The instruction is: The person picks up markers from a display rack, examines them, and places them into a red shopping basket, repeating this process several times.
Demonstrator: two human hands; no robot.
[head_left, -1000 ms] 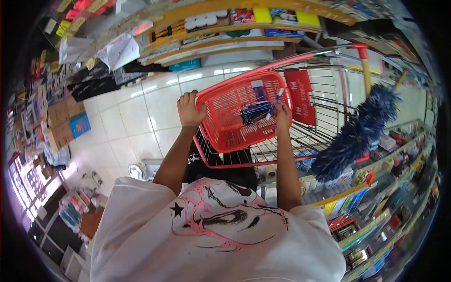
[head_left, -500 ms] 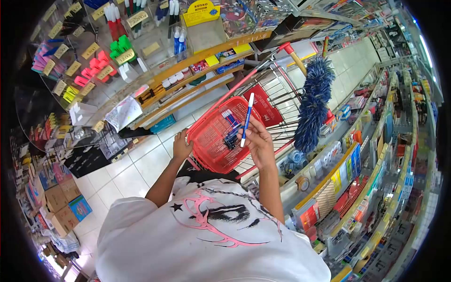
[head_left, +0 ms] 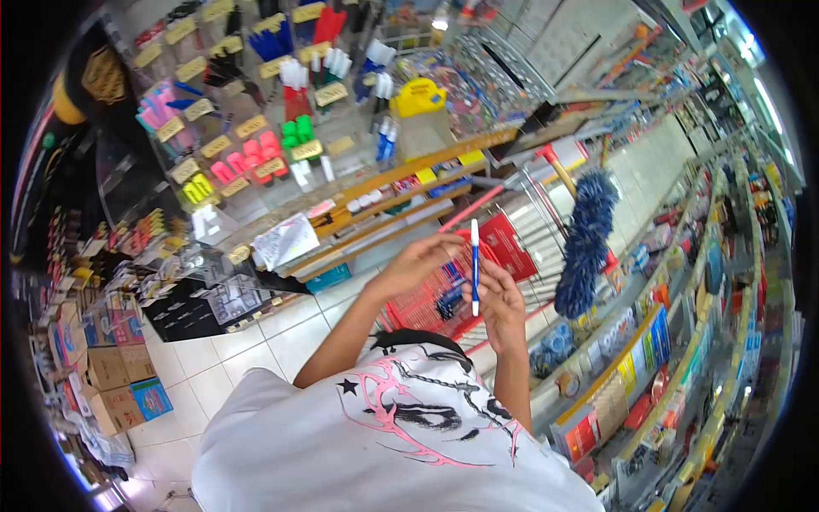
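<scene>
Upright in my right hand (head_left: 502, 300) is a blue marker pen (head_left: 475, 269) with white ends, pinched near its lower end. My left hand (head_left: 424, 266) is raised beside the marker's upper end, fingers stretched towards it; a small gap seems to separate them. Below both hands sits a red plastic basket (head_left: 408, 314), partly covered by my left hand and forearm. Several blue and dark pens (head_left: 450, 300) lie inside the basket.
A shopping cart (head_left: 536, 198) stands ahead, with a fluffy blue duster (head_left: 587, 243) at its right. Pen racks holding green highlighters (head_left: 299, 130) line the front left. Stocked shelves (head_left: 618, 341) run along the right. Cardboard boxes (head_left: 115, 375) are stacked at far left.
My left hand has left the basket's rim and risen towards the marker's upper end. My right hand still holds the marker, now more upright. The view has shifted, showing more of the pen racks.
</scene>
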